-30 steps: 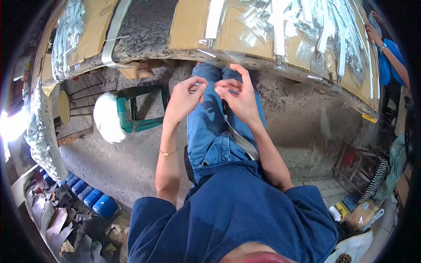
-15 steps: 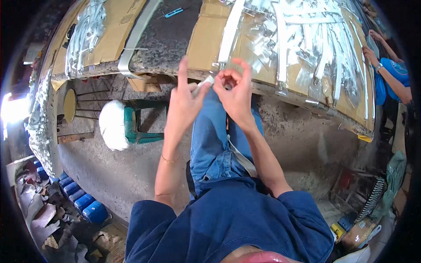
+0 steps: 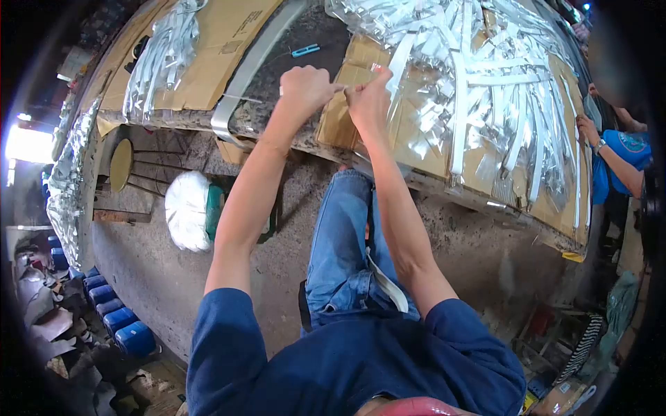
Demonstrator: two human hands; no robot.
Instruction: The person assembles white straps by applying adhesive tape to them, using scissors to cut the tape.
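Both my hands are stretched out over the worktable's near part. My left hand is closed, its fingertips meeting close to those of my right hand, which is pinched too. Whatever lies between the fingertips is too small to make out. Just beyond them a light blue cutter rests on the dark tabletop. Right of my right hand, white strips and clear plastic-wrapped pieces cover the cardboard.
At the left, more strips lie on cardboard. A stool with a white cover stands below the table edge. Blue containers line the lower left. Another person's arm shows at the right edge.
Both my hands have moved forward from in front of the table edge to over the tabletop. My left fingers, spread before, are now closed. The camera view has shifted slightly.
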